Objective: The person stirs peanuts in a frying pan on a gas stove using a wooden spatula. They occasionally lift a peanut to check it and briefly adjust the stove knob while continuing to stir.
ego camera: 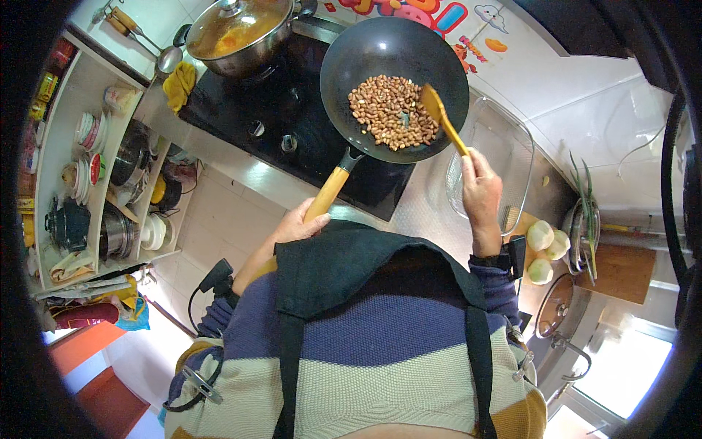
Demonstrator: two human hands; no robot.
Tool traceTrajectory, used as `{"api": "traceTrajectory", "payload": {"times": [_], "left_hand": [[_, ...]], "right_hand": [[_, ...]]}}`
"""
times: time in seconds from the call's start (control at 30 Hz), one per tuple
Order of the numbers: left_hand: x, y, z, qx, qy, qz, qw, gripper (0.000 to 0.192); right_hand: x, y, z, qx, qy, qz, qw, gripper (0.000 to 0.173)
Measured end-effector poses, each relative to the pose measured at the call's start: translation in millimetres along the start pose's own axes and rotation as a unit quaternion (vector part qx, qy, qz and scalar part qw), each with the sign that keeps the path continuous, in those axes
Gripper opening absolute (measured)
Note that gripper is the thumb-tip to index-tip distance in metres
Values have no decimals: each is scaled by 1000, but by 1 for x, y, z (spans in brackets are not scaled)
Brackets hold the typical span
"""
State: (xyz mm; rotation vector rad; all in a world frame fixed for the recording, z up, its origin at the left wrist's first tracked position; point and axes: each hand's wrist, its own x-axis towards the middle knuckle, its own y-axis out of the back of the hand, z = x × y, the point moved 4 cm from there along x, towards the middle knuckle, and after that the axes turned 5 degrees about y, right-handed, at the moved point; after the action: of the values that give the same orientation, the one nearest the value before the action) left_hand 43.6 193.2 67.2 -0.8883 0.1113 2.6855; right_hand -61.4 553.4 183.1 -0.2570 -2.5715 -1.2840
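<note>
My left hand [300,224] grips the wooden handle of a dark wok [378,46] above the right part of a black glass cooktop [230,104]. Many shelled peanuts [392,110] with reddish skins lie in the wok. My right hand [482,186] is closed around the handle of a wooden spatula [436,107], whose blade touches the right side of the peanuts. Whether the wok rests on a burner cannot be told.
A lidded steel pot [236,41] stands at the back left, near a yellow cloth [180,86]. Right of the wok is a wire basket [529,159]; beyond it are peeled round vegetables [540,236], a metal bowl [576,241] with green onions [588,203] and a glass lid [555,307].
</note>
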Motion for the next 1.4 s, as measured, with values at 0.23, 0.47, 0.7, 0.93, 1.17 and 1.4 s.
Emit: {"api": "traceTrajectory", "payload": {"times": [0.23,0.47,0.7,0.93,1.17,1.4], "left_hand": [[-3,-3,5,-4,-24,6,1000,43],[-5,-3,10,-8,-20,2,1000,46],[-1,-1,2,16,0,21,1000,49],[1,-1,0,-24,-20,-4,1000,48],[-6,-2,13,-2,-16,0,1000,44],[-9,-3,14,24,19,9,999,42]], "right_hand": [[-14,-11,-11,-96,6,-54,994,23],[-33,-30,-62,74,63,-108,989,23],[-37,-9,-33,50,21,-114,992,24],[1,26,7,-47,9,20,999,26],[-26,-23,-21,-69,57,-100,991,23],[-36,-42,-67,34,156,-115,980,24]]}}
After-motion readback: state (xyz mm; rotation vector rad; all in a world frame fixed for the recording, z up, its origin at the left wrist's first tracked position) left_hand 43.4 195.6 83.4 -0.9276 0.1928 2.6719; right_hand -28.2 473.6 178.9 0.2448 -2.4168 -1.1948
